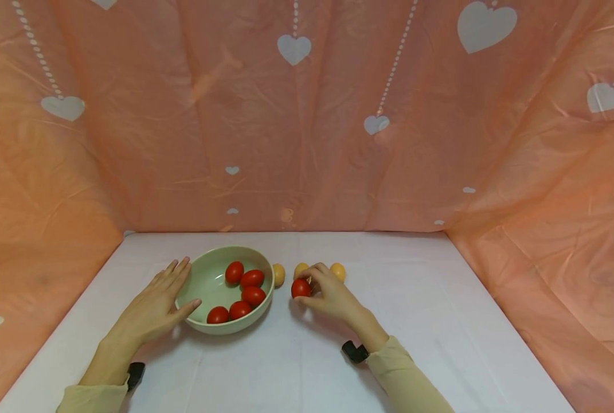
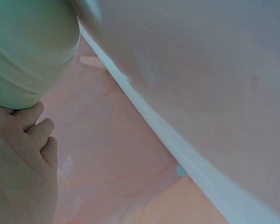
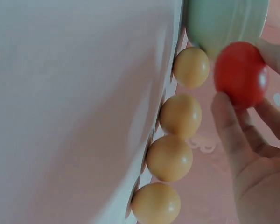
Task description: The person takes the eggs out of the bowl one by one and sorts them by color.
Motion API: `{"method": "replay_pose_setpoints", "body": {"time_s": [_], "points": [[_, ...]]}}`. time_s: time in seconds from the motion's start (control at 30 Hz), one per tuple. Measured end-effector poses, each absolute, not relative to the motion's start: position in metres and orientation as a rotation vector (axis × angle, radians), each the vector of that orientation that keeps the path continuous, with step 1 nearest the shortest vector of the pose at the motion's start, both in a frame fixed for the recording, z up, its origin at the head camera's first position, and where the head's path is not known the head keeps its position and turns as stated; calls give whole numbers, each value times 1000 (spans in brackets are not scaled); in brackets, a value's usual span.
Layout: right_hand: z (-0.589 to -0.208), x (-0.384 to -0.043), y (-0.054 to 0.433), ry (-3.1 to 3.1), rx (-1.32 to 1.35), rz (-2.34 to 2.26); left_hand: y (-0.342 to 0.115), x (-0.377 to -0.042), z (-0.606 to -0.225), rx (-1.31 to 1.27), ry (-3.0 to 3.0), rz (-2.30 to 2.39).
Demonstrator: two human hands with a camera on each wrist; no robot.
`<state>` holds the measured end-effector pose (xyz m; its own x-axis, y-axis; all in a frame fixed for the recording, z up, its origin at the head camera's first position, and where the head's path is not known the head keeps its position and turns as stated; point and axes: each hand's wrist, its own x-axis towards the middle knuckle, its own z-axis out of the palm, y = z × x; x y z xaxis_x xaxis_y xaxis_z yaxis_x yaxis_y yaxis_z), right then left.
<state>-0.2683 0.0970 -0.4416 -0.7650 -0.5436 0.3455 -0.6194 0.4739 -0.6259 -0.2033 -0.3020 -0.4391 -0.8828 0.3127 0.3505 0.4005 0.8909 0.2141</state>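
Note:
A pale green bowl stands on the table with several glossy red egg-shaped objects inside, gathered mostly along its right and near side. My left hand rests against the bowl's left side, fingers straight along the rim and thumb reaching over the near edge. In the left wrist view its fingers touch the bowl's outer wall. To the right of the bowl, my right hand pinches one more red egg-shaped object between thumb and fingers. Behind it, several yellow egg-shaped objects stand in a row.
The row of yellow objects runs rightward from the bowl's side, partly hidden by my right hand in the head view. A white cloth covers the table. Orange curtains with white hearts hang behind and at both sides.

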Motion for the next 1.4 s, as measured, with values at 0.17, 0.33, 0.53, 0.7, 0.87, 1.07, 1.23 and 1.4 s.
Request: {"method": "replay_pose_setpoints", "body": {"time_s": [0.17,0.33,0.53,0.7,0.87,1.07,1.23,1.4], "points": [[-445,-269,103,-2690,1057,1103,-302,-203,-440,-538,-2746,-405],[-446,-267,104,-2789,1042,1110,-301,-202,-439,-538,-2745,-407],[-447,-266,103,-2861,1023,1083,-301,-201,-438,-539,-2752,-403],[-448,-268,102,-2886,1030,1074,-302,-202,-438,-545,-2746,-397],[-448,-269,102,-2888,1032,1083,-302,-203,-439,-548,-2738,-391],[-448,-269,103,-2874,1043,1022,-302,-204,-440,-548,-2742,-393],[-446,-268,103,-2867,1055,1007,-302,-204,-441,-545,-2751,-397],[-446,-268,104,-2868,1060,1041,-302,-203,-440,-541,-2756,-401]]}}
